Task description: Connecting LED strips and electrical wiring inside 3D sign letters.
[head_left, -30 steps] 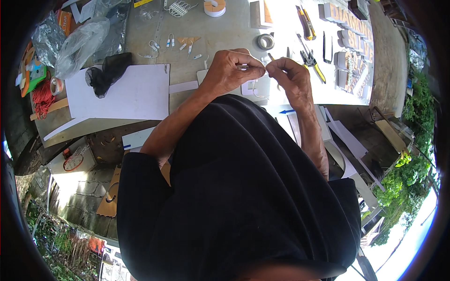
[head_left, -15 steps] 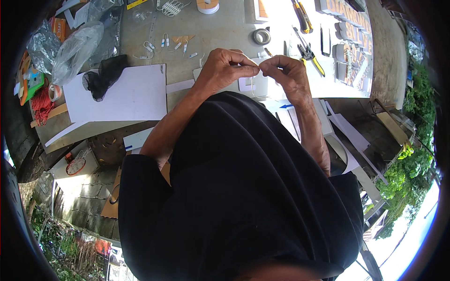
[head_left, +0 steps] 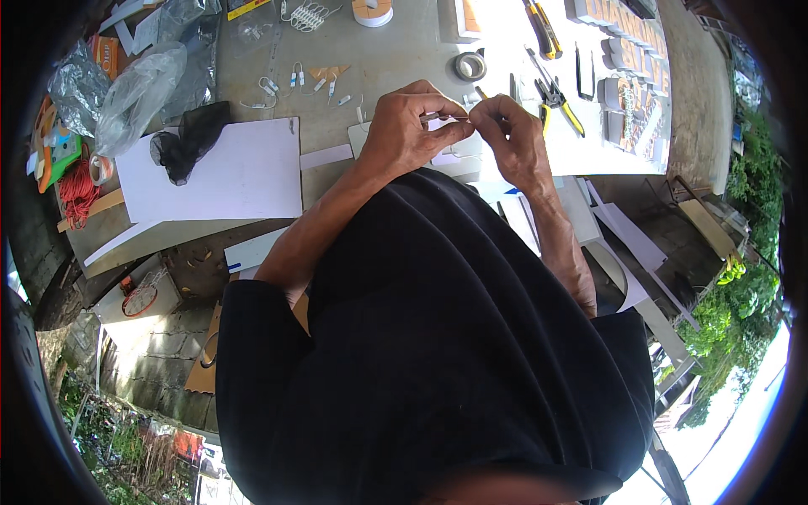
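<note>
1. Writing first: the blocky letters [head_left: 627,55] at the far right of the table [head_left: 383,63] stand in rows, grey-sided with orangey-tan faces, partly blown out by the sun.
2. There's also an orange box [head_left: 105,55] with pale print, up at the left among the clear plastic bags [head_left: 139,97].
3. No words on the sheet near the right forearm, just a blue arrow [head_left: 512,192].
4. Main thing: a thin piece [head_left: 436,118], kinda like wire, up between both hands over the near edge of the table. Too small to make out much more, sorry.
5. Left hand [head_left: 421,126]: grip is pinching that piece, thumb and forefinger nearly meeting.
6. Right hand [head_left: 509,139]: grip is pinching too, fingertips right up against the left ones.
7. Little white modules [head_left: 297,77] with wire leads lie left of the hands, bluish marks on them, way too tiny to read.
8. Nearby on the right: grey tape roll [head_left: 460,71], yellow-and-black pliers [head_left: 551,97], and a matching cutter knife [head_left: 543,29] farther back.
9. Left side: white board [head_left: 244,177] with black mesh cloth [head_left: 192,143] bunched on it.
</note>
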Tool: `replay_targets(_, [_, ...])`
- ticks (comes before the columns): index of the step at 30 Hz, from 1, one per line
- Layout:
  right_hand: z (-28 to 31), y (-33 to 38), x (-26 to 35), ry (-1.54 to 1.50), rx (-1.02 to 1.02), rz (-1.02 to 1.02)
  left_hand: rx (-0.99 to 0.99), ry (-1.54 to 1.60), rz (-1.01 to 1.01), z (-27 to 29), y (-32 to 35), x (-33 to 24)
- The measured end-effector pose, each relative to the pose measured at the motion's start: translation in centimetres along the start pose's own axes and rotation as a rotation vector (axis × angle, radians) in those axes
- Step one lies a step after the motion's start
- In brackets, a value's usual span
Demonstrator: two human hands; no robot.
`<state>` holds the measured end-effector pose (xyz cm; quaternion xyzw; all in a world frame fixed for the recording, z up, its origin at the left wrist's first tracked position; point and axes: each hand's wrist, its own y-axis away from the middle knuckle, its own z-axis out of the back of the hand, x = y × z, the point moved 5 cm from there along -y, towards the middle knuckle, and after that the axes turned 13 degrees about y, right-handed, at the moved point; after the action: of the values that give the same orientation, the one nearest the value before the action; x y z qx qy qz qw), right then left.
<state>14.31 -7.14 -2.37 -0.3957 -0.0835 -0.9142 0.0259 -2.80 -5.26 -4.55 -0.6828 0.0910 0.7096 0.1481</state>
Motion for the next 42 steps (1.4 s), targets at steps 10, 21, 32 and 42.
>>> replay_targets(10, [-0.2, -0.1, 0.1, -0.002, -0.004, -0.01, -0.042, -0.11, -0.212, -0.2, 0.3, -0.9])
replay_targets(21, [-0.8, 0.1, 0.2, -0.045, -0.068, -0.046, -0.069, -0.424, -0.411, -0.5, 0.6, -2.7])
replay_targets(32, [-1.1, 0.1, 0.4, -0.054, -0.051, -0.046, -0.039, -0.269, -0.32, 0.1, 0.4, -1.7])
replay_targets(42, [-3.1, 0.8, -1.8, -0.609, 0.248, -0.424, 0.023, -0.448, -0.632, -0.7, 1.4, -2.6])
